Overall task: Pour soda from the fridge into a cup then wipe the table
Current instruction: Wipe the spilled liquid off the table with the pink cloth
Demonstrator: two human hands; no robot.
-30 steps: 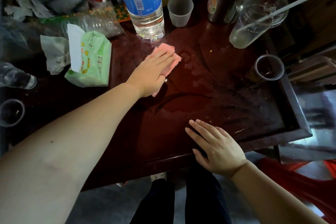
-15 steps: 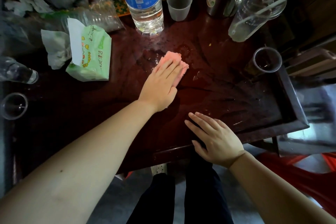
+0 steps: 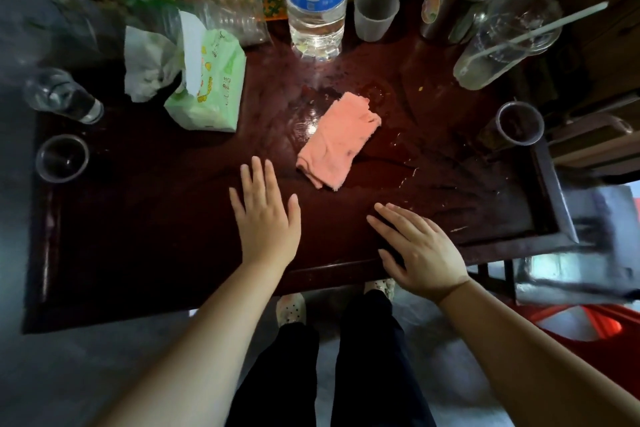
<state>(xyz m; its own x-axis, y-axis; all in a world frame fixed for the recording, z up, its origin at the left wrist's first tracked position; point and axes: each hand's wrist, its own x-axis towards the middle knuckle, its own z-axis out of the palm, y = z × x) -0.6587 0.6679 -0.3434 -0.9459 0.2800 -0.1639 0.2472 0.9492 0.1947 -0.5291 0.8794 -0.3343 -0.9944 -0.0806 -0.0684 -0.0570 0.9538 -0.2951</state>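
Cloth (image 3: 337,140) lay folded on the wet surface (image 3: 138,218), just beyond my left grip (image 3: 265,218) and touching neither. Both grips, right (image 3: 420,253) included, were spread flat and empty, I judged, to rest between wipes.

A pink cloth (image 3: 337,141) lies folded and a bit crumpled in the middle of the dark red table (image 3: 138,236). Nothing is touching it. The table shines wet around the cloth, with drops toward 3 o'clock. A small see-through cup (image 3: 518,124) with dark soda stands upright at 3 o'clock from the cloth, near the table's edge.
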